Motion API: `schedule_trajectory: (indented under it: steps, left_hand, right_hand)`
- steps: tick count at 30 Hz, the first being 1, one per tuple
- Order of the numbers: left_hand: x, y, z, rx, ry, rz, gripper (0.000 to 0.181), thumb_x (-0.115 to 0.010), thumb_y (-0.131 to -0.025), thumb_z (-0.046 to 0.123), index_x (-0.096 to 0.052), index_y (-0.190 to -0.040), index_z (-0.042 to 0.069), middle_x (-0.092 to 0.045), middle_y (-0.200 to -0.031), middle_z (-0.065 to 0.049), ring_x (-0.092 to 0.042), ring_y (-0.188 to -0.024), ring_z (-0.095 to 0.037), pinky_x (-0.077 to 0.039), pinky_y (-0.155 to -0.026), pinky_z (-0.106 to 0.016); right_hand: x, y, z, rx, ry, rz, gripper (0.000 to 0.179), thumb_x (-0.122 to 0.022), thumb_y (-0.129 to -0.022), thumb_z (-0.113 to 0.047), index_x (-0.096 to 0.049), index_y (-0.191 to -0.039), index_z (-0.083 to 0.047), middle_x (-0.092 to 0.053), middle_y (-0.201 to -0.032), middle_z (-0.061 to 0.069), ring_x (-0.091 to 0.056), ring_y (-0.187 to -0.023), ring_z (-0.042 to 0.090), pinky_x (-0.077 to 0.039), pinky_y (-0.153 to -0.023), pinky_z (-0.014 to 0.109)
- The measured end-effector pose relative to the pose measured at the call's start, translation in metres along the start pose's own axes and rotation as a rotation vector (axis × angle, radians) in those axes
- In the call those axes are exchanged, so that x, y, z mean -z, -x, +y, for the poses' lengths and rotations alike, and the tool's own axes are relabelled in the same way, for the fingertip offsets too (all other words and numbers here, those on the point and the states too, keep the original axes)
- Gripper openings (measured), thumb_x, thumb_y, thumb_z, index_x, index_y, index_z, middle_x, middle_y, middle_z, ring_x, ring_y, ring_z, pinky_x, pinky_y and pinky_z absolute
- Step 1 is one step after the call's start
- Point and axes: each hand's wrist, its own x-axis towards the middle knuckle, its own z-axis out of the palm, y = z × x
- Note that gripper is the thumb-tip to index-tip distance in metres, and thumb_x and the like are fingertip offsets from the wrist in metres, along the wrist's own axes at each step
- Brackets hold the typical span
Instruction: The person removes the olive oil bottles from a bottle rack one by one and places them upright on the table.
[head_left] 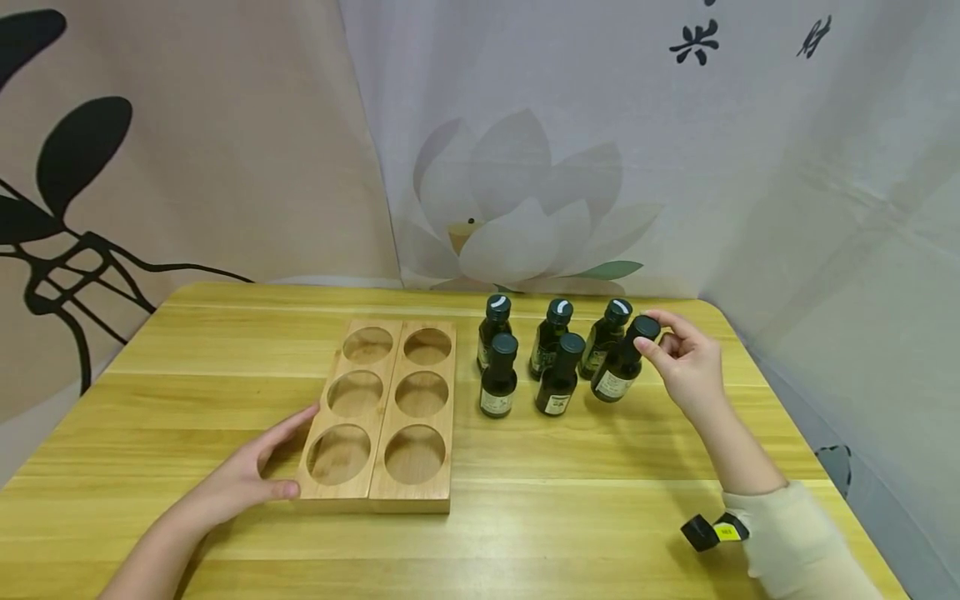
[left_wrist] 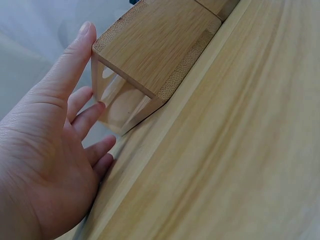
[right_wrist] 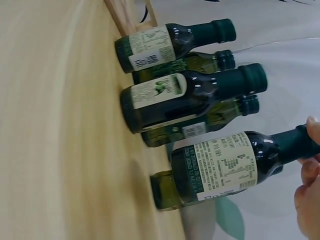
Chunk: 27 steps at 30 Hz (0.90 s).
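My right hand [head_left: 692, 367] pinches the neck and cap of a dark glass bottle [head_left: 617, 372] between thumb and fingers. In the right wrist view this bottle [right_wrist: 227, 165] has a pale printed label and its base is off the table, slightly tilted. Several similar bottles stand upright beside it, among them a front bottle [head_left: 498, 387], a middle one [head_left: 557, 387] and a back one [head_left: 551, 333]. At the left, my left hand [head_left: 232, 483] touches the near left side of a wooden holder [head_left: 382, 417], thumb and fingers spread. Its thumb lies along the wooden edge [left_wrist: 150, 50].
Round wells in two rows fill the holder, with no bottles in them. All stands on a wooden table [head_left: 570, 533]. A printed cloth [head_left: 525, 167] hangs behind the back edge. A black wrist device [head_left: 712, 531] sits by the right sleeve.
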Motion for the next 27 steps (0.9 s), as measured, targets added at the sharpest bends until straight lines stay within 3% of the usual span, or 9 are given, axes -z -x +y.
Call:
schedule_trajectory:
  steps: [14,16,22,27]
  left_hand:
    - [0.000,0.001,0.001,0.000,0.008,-0.001,0.081,-0.074,-0.085,0.024,-0.029,-0.152,0.023,-0.028,-0.155,0.004,-0.023,-0.129,0.005,-0.011,-0.091,-0.079]
    - [0.000,0.001,0.001,0.006,0.006,-0.002,0.081,-0.074,-0.085,0.023,-0.029,-0.152,0.023,-0.027,-0.155,0.003,-0.023,-0.132,-0.002,-0.011,-0.091,-0.079]
    - [0.000,0.000,0.003,0.018,0.005,-0.004,0.081,-0.074,-0.084,0.022,-0.029,-0.152,0.024,-0.026,-0.155,0.002,-0.017,-0.134,-0.046,-0.012,-0.090,-0.079]
    - [0.000,0.000,0.002,0.020,0.002,-0.002,0.082,-0.075,-0.084,0.023,-0.029,-0.152,0.024,-0.026,-0.155,0.004,-0.016,-0.133,-0.051,-0.012,-0.089,-0.080]
  right_hand:
    - [-0.010,0.014,0.002,-0.031,0.050,-0.024,0.029,-0.069,-0.082,0.011,-0.062,-0.110,0.013,-0.042,-0.055,0.002,-0.033,-0.046,0.005,-0.026,-0.040,0.023]
    - [-0.010,0.015,0.003,-0.032,0.054,-0.029,0.030,-0.069,-0.082,0.011,-0.062,-0.111,0.013,-0.041,-0.054,0.002,-0.032,-0.046,0.005,-0.026,-0.040,0.024]
    - [-0.010,0.018,0.004,-0.036,0.061,-0.038,0.031,-0.068,-0.083,0.010,-0.062,-0.113,0.012,-0.041,-0.053,0.003,-0.032,-0.046,0.005,-0.027,-0.040,0.025]
    - [-0.010,0.019,0.005,-0.041,0.070,-0.044,0.032,-0.068,-0.084,0.009,-0.061,-0.115,0.012,-0.042,-0.053,0.005,-0.032,-0.046,0.006,-0.027,-0.041,0.025]
